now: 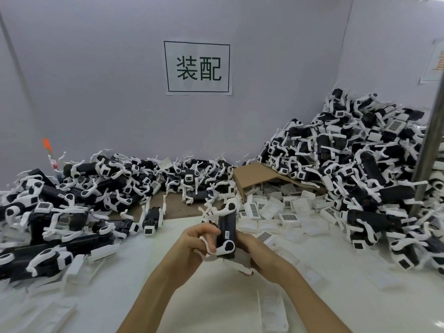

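Wall sign point(197, 67) reads "装配" behind held toy point(227, 224).

The right hand point(248, 247) hides its fingers behind the black-and-white toy point(227, 225).

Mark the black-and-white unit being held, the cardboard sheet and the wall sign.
black-and-white unit point(227, 224), head view, on its black body.
cardboard sheet point(254, 174), head view, on its bare top face.
wall sign point(198, 68), head view, on the paper between the two characters.
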{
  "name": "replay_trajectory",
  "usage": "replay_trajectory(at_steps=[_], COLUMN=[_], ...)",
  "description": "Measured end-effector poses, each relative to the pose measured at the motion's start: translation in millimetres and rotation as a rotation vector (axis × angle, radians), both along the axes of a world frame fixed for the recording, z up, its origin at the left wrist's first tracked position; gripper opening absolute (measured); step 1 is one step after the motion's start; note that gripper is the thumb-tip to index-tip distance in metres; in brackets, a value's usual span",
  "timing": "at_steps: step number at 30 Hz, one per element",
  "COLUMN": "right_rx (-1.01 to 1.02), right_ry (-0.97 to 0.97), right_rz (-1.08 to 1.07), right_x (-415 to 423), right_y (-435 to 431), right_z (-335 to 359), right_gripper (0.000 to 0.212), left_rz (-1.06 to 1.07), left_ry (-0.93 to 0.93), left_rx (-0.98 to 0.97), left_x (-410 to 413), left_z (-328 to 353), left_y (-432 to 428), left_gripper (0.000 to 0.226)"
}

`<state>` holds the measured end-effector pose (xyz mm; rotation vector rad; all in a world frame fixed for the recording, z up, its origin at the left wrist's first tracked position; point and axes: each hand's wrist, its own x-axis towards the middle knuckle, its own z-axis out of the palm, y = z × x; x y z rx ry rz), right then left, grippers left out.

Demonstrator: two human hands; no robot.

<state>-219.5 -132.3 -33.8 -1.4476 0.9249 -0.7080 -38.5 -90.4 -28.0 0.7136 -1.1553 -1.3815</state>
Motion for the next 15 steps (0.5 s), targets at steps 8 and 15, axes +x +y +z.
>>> replay_trajectory(at_steps=[8,15], right_rx=[-0.319,-0.521], right_ry=[0.000,0.112], right_rz=[-0.111,-0.126], right_x=[-2.9,-0.9], right_y=[-2.0,-3.4], right_z=[2.7,-3.1], right_gripper=[0.031,0.028], left_rz=[-0.120,0.009], left_ry=[-0.052,-0.213], left_rx=[0.096,0.166], left_x=[4.1,-5.4], left_z=[2.7,-4.5], left_y=[0.3,-0.8], left_gripper=[0.008,0.038])
